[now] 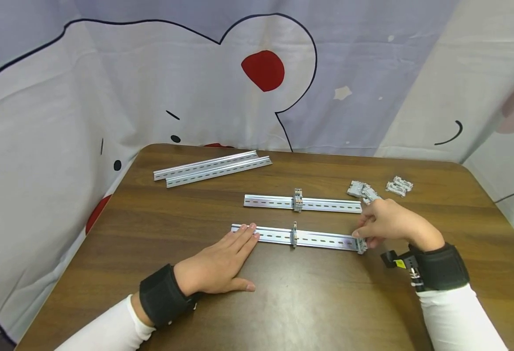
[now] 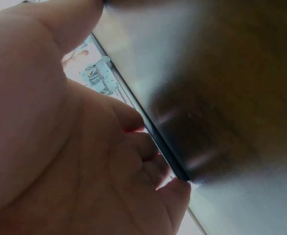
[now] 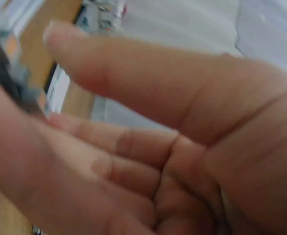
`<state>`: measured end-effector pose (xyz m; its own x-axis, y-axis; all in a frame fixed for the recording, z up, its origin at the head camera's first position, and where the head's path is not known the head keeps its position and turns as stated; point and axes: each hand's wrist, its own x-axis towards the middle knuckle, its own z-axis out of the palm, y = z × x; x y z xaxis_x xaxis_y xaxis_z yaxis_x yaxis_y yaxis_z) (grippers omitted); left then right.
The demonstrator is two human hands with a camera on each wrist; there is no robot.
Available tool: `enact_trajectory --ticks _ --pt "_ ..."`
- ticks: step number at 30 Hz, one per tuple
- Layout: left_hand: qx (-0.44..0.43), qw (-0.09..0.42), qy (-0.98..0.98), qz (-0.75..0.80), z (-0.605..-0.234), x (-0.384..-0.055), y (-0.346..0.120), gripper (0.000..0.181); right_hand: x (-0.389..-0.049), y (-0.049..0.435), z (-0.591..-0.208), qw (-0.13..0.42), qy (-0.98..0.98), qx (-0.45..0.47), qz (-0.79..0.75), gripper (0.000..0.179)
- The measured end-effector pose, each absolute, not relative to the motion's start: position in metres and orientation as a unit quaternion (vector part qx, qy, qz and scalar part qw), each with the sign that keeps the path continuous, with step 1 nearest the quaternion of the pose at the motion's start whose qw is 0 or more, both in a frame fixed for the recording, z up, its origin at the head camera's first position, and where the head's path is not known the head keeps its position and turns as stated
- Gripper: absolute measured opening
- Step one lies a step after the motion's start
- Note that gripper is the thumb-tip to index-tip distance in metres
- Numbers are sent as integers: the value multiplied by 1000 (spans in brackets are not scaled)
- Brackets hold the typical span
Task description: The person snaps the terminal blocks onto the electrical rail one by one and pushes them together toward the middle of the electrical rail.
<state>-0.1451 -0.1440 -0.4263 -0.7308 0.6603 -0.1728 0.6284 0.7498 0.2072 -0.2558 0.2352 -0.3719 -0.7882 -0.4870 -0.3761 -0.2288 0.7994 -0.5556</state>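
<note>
My left hand (image 1: 219, 263) lies flat with its fingertips on the left end of the nearer slotted metal DIN rail (image 1: 274, 235). In the left wrist view, its fingers (image 2: 175, 196) meet the rail's edge. My right hand (image 1: 393, 224) is at that rail's right end, its curled fingers holding a small grey terminal block (image 1: 361, 245). The right wrist view shows this block (image 3: 16, 68) blurred beside the fingers, partly hidden. Another thin grey terminal block (image 1: 294, 235) stands upright across the middle of the same rail.
Behind lies a second DIN rail (image 1: 331, 205) bearing grey terminal blocks (image 1: 298, 200) near its middle. Two longer DIN rails (image 1: 217, 171) lie side by side at the back left. Loose grey terminal blocks (image 1: 363, 190) and another small group of blocks (image 1: 399, 185) lie at the back right.
</note>
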Motion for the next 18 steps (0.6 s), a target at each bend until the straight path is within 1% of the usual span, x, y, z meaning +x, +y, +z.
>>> enact_trajectory --ticks 2,4,6,11,18 --pt "348 118 928 67 -426 -145 -144 97 -258 244 -372 290 889 -190 -298 35" --pt "346 120 928 68 -426 -145 -144 98 -260 251 -372 314 869 -189 -331 41" --pt "344 123 928 68 -425 -145 -144 98 -262 255 -374 333 855 -188 -352 40" --pt "339 131 929 69 -424 -145 -144 98 -268 259 -381 355 832 -185 -384 35" --pt "344 126 928 69 -425 -145 -143 98 -274 267 -393 393 796 -157 -433 34"
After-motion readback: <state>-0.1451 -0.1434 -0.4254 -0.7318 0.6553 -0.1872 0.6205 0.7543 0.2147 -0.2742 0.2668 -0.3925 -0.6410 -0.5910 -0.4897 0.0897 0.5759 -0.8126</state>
